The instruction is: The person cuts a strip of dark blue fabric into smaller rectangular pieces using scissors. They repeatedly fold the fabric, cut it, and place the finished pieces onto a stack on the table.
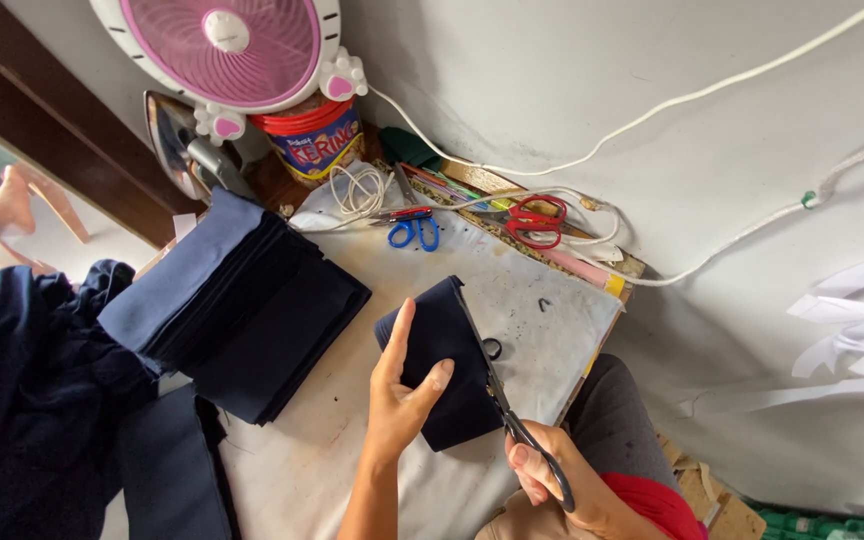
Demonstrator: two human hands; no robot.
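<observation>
The person's left hand point(399, 398) lifts a small folded piece of dark navy cloth point(442, 360) above the white padded worktable point(542, 330), thumb on the near face and fingers flat behind it, so the right edge of the cloth stands free and stiff. The right hand point(549, 478) is closed around the handles of long black tailor scissors point(500, 400), and the blades run along this free edge, probably to trim it straight. Just beside the left hand, a tall stack of folded navy cloth pieces point(252, 310) fills the left part of the table, with more dark cloth heaped beyond the edge. Blue-handled scissors point(414, 232) and red-handled scissors point(535, 220) lie at the far edge near the wall, under a pink round fan point(227, 45). Open table remains only between the stack and the right edge.
</observation>
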